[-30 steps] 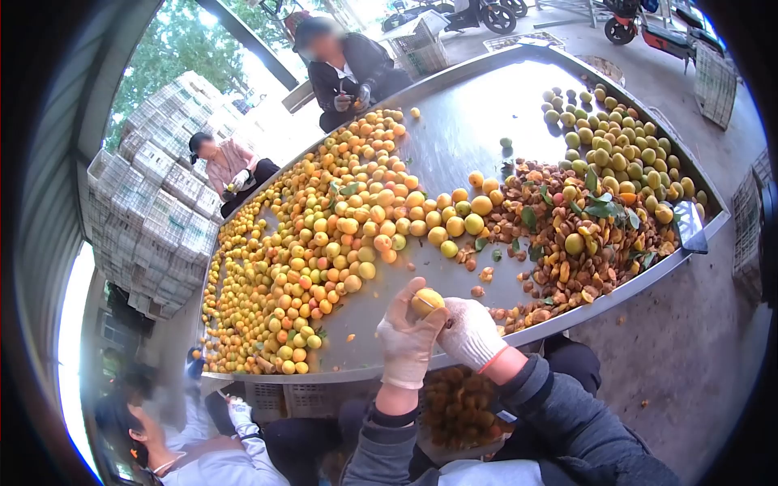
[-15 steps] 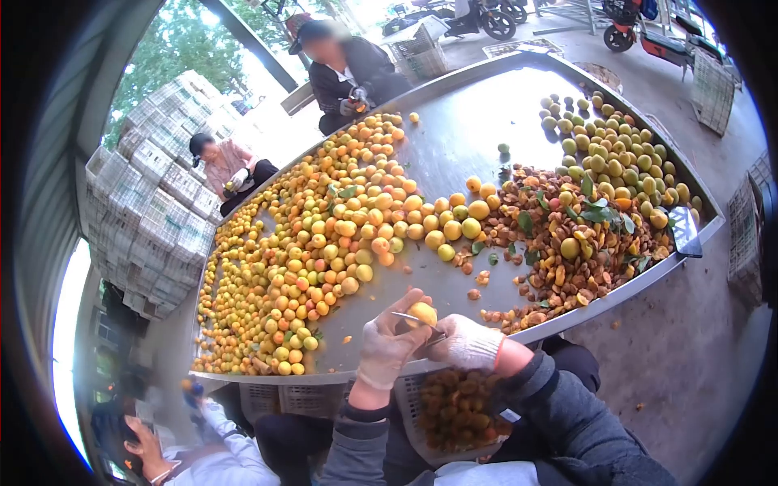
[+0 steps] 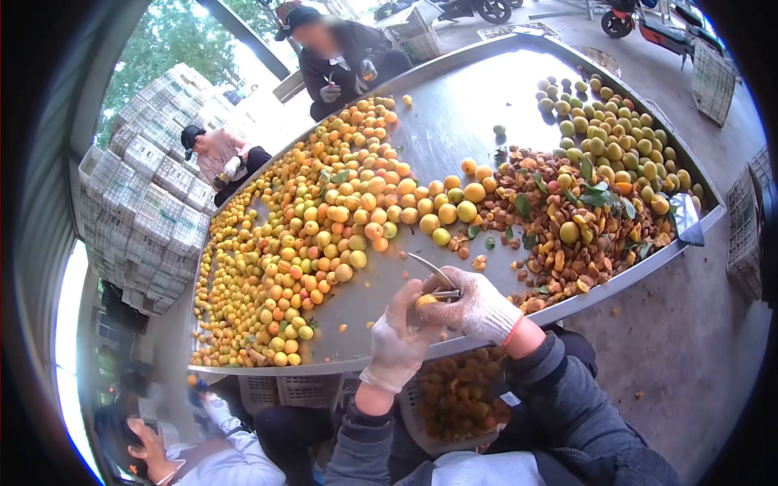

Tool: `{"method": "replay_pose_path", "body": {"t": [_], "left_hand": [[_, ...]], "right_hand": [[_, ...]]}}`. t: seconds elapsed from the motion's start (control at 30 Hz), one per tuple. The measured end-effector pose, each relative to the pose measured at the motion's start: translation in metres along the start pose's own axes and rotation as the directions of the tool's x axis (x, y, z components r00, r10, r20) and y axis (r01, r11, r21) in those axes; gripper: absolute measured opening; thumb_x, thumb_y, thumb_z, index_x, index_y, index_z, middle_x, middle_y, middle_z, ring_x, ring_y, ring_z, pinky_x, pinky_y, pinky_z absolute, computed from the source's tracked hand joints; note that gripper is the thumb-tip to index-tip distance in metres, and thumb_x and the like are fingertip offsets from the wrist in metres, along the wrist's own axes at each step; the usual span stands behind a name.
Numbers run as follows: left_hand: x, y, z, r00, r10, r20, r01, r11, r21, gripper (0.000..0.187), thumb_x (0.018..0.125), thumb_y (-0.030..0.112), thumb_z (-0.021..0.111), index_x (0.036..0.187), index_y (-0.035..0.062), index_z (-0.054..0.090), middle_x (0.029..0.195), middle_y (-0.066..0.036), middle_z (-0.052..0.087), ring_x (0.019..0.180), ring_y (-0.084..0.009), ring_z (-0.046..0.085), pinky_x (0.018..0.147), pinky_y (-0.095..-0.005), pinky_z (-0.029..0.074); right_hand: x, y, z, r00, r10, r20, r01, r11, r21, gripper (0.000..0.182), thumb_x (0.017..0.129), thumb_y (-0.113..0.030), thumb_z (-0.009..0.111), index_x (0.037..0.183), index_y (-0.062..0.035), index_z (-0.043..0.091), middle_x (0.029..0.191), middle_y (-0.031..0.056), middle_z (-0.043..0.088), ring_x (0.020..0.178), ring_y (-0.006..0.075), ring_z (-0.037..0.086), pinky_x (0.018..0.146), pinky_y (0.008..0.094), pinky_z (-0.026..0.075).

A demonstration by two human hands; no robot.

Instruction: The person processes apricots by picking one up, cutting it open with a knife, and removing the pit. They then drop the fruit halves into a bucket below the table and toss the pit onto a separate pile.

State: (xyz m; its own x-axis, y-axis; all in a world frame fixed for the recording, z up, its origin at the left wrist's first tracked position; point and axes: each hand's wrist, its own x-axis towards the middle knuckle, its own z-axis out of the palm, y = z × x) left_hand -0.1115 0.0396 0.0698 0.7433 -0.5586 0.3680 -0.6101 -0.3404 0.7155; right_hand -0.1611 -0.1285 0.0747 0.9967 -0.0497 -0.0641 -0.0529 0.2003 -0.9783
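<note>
My right hand (image 3: 478, 308), in a pale knitted glove, grips a curved-bladed metal tool (image 3: 432, 270). A second metal part of it shows lower down, beside a yellow-orange apricot (image 3: 426, 300). My left hand (image 3: 399, 347), in a thin whitish glove, has its fingertips closed at the fruit; most of the apricot is hidden between both hands. Both hands are above the near edge of a metal table (image 3: 454, 134). Ahead and to the left spreads a large heap of whole apricots (image 3: 324, 239). Brown-orange pitted pieces (image 3: 559, 235) are piled at the right with leaves among them.
Greener fruit (image 3: 620, 146) covers the table's far right corner. A crate of dark orange pieces (image 3: 462, 397) sits below the near edge. Two people (image 3: 344, 61) work across the table; another person (image 3: 203, 454) is at lower left. Stacked crates (image 3: 146, 198) stand behind.
The tool has swung from lying across the apricot to pointing up and left, its blade off the fruit. My right hand has moved up and over it; the apricot is now mostly covered.
</note>
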Motion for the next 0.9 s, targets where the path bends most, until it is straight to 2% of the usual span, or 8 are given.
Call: {"method": "replay_pose_path", "body": {"t": [0.2, 0.43, 0.5, 0.53, 0.6, 0.73, 0.8, 0.9], "left_hand": [[-0.003, 0.018, 0.0, 0.997, -0.024, -0.069, 0.019, 0.998, -0.068, 0.037, 0.089, 0.01, 0.064, 0.122, -0.0028, 0.052, 0.099, -0.018, 0.067, 0.092, -0.0257, 0.067, 0.081, -0.0331, 0.052], [-0.005, 0.015, 0.015, 0.986, -0.093, -0.142, 0.081, 0.993, -0.09, 0.032, 0.091, 0.005, 0.059, 0.12, -0.0043, 0.053, 0.1, -0.018, 0.066, 0.094, -0.0254, 0.066, 0.083, -0.033, 0.051], [-0.004, -0.005, 0.022, 0.975, -0.049, -0.216, 0.025, 0.993, -0.115, 0.031, 0.093, 0.0, 0.048, 0.123, 0.0031, 0.055, 0.085, -0.004, 0.062, 0.067, -0.009, 0.055, 0.056, -0.0211, 0.045], [-0.003, -0.005, 0.019, 0.975, -0.051, -0.217, 0.026, 0.993, -0.114, 0.031, 0.093, 0.0, 0.048, 0.123, 0.0031, 0.055, 0.085, -0.004, 0.062, 0.067, -0.009, 0.055, 0.056, -0.0211, 0.045], [0.002, 0.0, 0.011, 0.88, -0.409, -0.242, 0.282, 0.86, -0.425, 0.028, 0.094, 0.01, 0.055, 0.12, -0.0001, 0.055, 0.104, -0.014, 0.065, 0.087, -0.024, 0.065, 0.08, -0.0313, 0.052], [0.01, 0.016, 0.0, 0.835, -0.542, -0.093, 0.329, 0.627, -0.706, 0.028, 0.095, 0.013, 0.054, 0.12, 0.0025, 0.056, 0.106, -0.014, 0.064, 0.087, -0.022, 0.064, 0.078, -0.0313, 0.053], [0.007, 0.002, -0.013, 0.875, -0.472, 0.107, 0.217, 0.185, -0.958, 0.03, 0.092, 0.014, 0.058, 0.12, 0.0028, 0.056, 0.106, -0.013, 0.064, 0.09, -0.0196, 0.063, 0.077, -0.0316, 0.054], [-0.007, -0.002, -0.014, 0.897, -0.422, 0.132, 0.332, 0.448, -0.83, 0.04, 0.095, 0.026, 0.055, 0.126, 0.001, 0.052, 0.107, -0.014, 0.064, 0.096, -0.0194, 0.061, 0.083, -0.0329, 0.051]], "right_hand": [[-0.002, -0.007, 0.008, 1.0, 0.016, -0.015, -0.014, 0.991, 0.136, 0.027, 0.08, -0.018, 0.072, 0.099, -0.0032, 0.06, 0.077, 0.0002, 0.06, 0.064, 0.0047, 0.054, 0.054, 0.0207, 0.045], [-0.001, 0.0, 0.014, 0.992, -0.094, -0.083, 0.102, 0.99, 0.097, 0.029, 0.08, -0.017, 0.069, 0.1, 0.0003, 0.057, 0.087, 0.0081, 0.063, 0.073, 0.0122, 0.061, 0.062, 0.0259, 0.051], [-0.003, -0.005, 0.015, 0.994, -0.073, -0.079, 0.083, 0.988, 0.13, 0.028, 0.08, -0.014, 0.067, 0.102, 0.0011, 0.057, 0.09, 0.01, 0.063, 0.078, 0.0141, 0.062, 0.067, 0.0272, 0.052], [-0.003, -0.003, 0.017, 0.994, -0.072, -0.077, 0.082, 0.988, 0.131, 0.028, 0.08, -0.014, 0.067, 0.102, 0.0011, 0.057, 0.09, 0.01, 0.063, 0.078, 0.0141, 0.062, 0.067, 0.0272, 0.052], [-0.001, 0.002, 0.022, 0.985, -0.089, -0.147, 0.109, 0.985, 0.132, 0.026, 0.08, -0.013, 0.068, 0.102, -0.006, 0.056, 0.075, 0.0004, 0.06, 0.055, 0.0064, 0.054, 0.047, 0.0206, 0.044], [-0.003, -0.004, 0.005, 0.994, 0.077, -0.074, -0.036, 0.894, 0.446, 0.024, 0.081, -0.012, 0.064, 0.104, -0.006, 0.058, 0.076, 0.0036, 0.063, 0.05, 0.0093, 0.057, 0.04, 0.0194, 0.041], [-0.005, -0.009, 0.0, 0.997, 0.058, -0.056, -0.025, 0.879, 0.476, 0.023, 0.082, -0.012, 0.063, 0.104, -0.0056, 0.058, 0.076, 0.0039, 0.063, 0.05, 0.0092, 0.057, 0.04, 0.0193, 0.04], [-0.011, -0.018, -0.008, 0.997, 0.042, -0.064, -0.006, 0.878, 0.479, 0.019, 0.083, -0.012, 0.062, 0.101, -0.0058, 0.06, 0.073, 0.0036, 0.063, 0.049, 0.0077, 0.055, 0.04, 0.0185, 0.039]]}}
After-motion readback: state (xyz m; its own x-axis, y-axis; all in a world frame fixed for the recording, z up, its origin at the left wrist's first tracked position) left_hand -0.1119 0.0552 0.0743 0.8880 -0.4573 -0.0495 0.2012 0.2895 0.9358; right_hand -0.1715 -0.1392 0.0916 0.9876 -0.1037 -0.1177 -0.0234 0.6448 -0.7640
